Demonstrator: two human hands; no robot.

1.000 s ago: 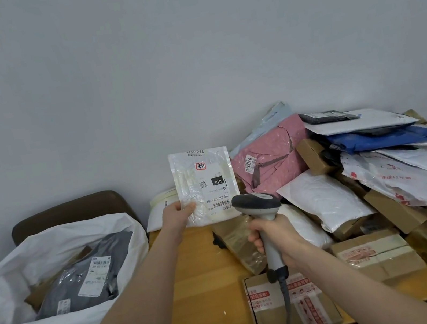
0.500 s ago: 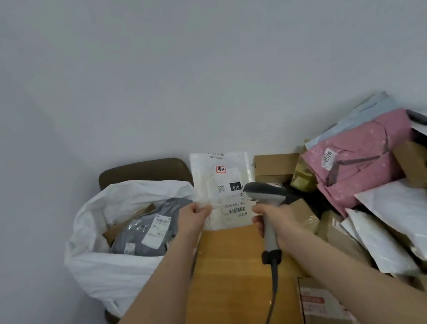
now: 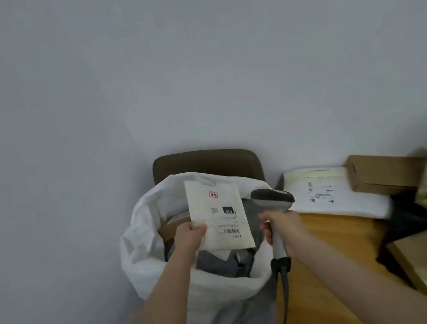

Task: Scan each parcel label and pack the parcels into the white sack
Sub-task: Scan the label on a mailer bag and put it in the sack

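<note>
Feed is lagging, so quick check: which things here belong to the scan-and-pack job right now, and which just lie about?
In the job: flat white parcel in left hand; barcode scanner in right hand; white sack; grey parcel inside it.
Lying about for now: white mailer and cardboard box on wooden table, untouched; brown chair back.

Behind sack [image 3: 149, 257] — chair [image 3: 206, 160]. Inside sack, packed parcel [image 3: 221, 263]. Above sack mouth, flat parcel [image 3: 218, 212] in left hand [image 3: 190, 235]. By sack's right rim, scanner [image 3: 272, 200] in right hand [image 3: 283, 225]. Right of sack, table [image 3: 334, 249] — mailer [image 3: 334, 198], box [image 3: 386, 172] on it.
</note>
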